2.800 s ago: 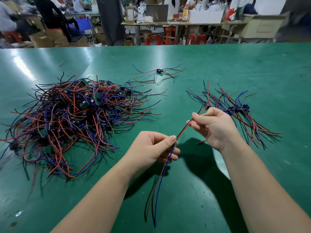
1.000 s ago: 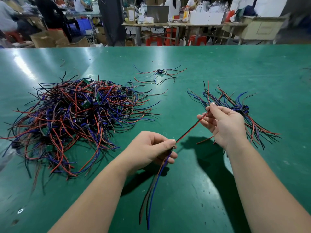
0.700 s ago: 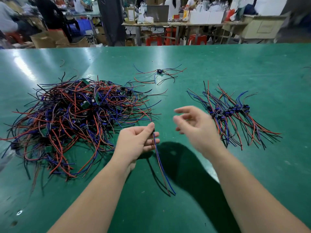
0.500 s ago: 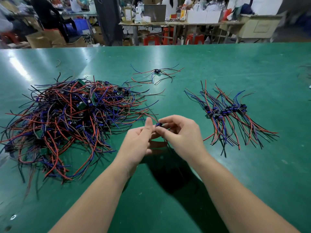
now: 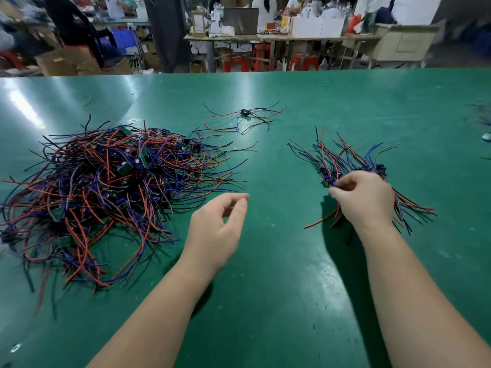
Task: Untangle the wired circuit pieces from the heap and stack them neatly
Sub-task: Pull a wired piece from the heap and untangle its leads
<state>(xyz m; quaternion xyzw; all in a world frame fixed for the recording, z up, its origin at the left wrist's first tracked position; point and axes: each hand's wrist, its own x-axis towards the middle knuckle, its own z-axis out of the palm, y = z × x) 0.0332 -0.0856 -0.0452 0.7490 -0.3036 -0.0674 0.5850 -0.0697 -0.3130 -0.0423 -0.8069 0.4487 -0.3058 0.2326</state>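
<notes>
sorted stack: wired circuit pieces lie side by side in a stack (image 5: 342,155) on the right of the green table (image 5: 265,288). their small dark boards form a short row running roughly left to right.
long axis: each piece lies far to near, with red, blue and black wires fanning toward the far left at one end and the near right at the other.
end piece: the end piece (image 5: 327,179) sits at the left end of the row. its red wire trails toward the camera and to the left.
right hand: the right hand (image 5: 364,197) is palm down over the row's middle, fingers curled, fingertips (image 5: 335,192) pinching the end piece by its board.
left hand: the left hand (image 5: 216,221) hovers above bare table between stack and heap, thumb and fingers loosely curved, holding nothing. the two hands are well apart.
heap: a broad tangled heap (image 5: 106,181) of the same wires and green boards lies on the left.
lone piece: a lone piece (image 5: 245,113) lies farther back, near the centre, wires splayed all round.
background: beyond the far edge are workbenches, red stools (image 5: 233,63), cardboard boxes (image 5: 58,62) and people.
</notes>
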